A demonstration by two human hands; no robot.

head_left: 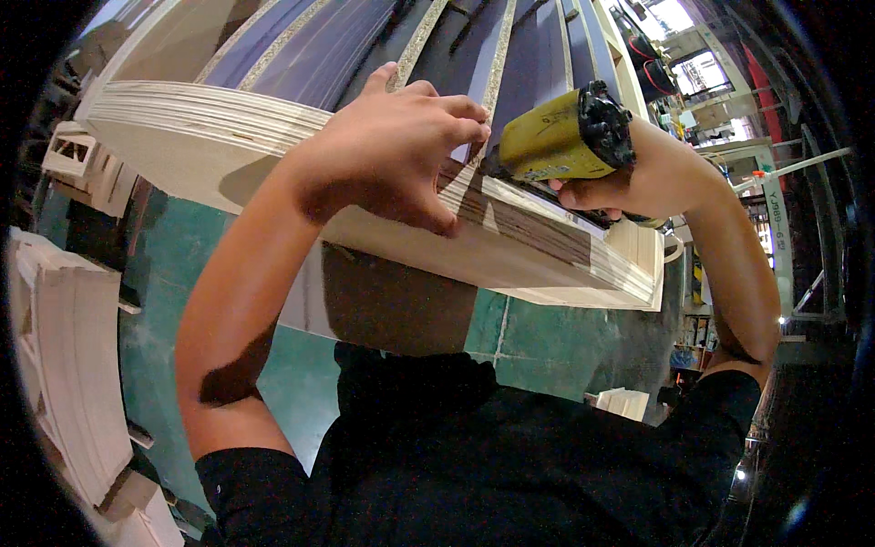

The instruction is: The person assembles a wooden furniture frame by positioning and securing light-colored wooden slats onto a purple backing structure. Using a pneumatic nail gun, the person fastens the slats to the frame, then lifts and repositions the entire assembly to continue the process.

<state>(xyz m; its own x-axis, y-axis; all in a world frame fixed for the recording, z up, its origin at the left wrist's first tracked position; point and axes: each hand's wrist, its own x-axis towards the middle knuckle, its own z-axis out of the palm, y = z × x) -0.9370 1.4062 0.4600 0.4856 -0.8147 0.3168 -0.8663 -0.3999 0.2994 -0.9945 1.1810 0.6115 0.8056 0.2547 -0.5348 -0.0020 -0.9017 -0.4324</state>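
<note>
My right hand (661, 169) is wrapped around a yellow and black pneumatic staple gun (551, 139), its nose pointing left at the near edge of a wooden frame (574, 232). Just left of the nose, my left hand (387, 150) is over the same layered edge, fingers and thumb spread apart. Narrow chipboard strips (499, 59) run away from that edge, with dark bluish panels (301, 50) between them. One strip's near end lies between my left fingers and the gun's nose. The palm side of the left hand and the gun's handle are mostly hidden.
Stacked pale wooden parts (77, 346) stand on the left, with a smaller wooden frame (82, 159) beyond. Below the frame is a green floor (556, 351), with a pale wooden block (622, 403) on it. A white hose or rod (807, 162) crosses the right side.
</note>
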